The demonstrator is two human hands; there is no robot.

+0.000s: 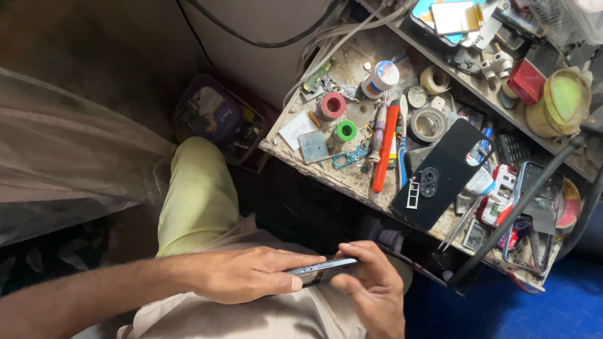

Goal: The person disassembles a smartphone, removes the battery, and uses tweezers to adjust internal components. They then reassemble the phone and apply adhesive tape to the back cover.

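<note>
Two hands low in view, both closed on one slim dark phone (321, 267) held edge-on over the lap. Left hand (248, 274) clamped along its near length, thumb pressed flat beneath; right hand (370, 285) gripping the far end, thumb against the edge. Face and back of the phone hidden — only the thin side with its buttons on show. Left forearm cut off at the frame's edge, right wrist lost at the bottom.

Beyond the hands, a knee in pale green trousers (198, 198), then a cluttered workbench (326, 172) with a chipped front edge. On it, well apart from the hands: a black phone back cover (443, 169) with a round camera cluster, an orange-handled tool (385, 150) lying lengthwise, tweezers (461, 223) near the front edge, a green ring (346, 130), a red reel (331, 105), a roll of tape (429, 123) and small circuit boards, too small to read clearly.

Containers: a white tub (380, 78) with lid on, contents unseen; a yellowish pot (561, 103) on the upper shelf holding something greenish, hard to make out; a dark plastic box (217, 119) on the floor beside the bench, filled with jumbled parts — murky through the lid. Black stand arm (521, 207) slanting across the right, its head cut off.
</note>
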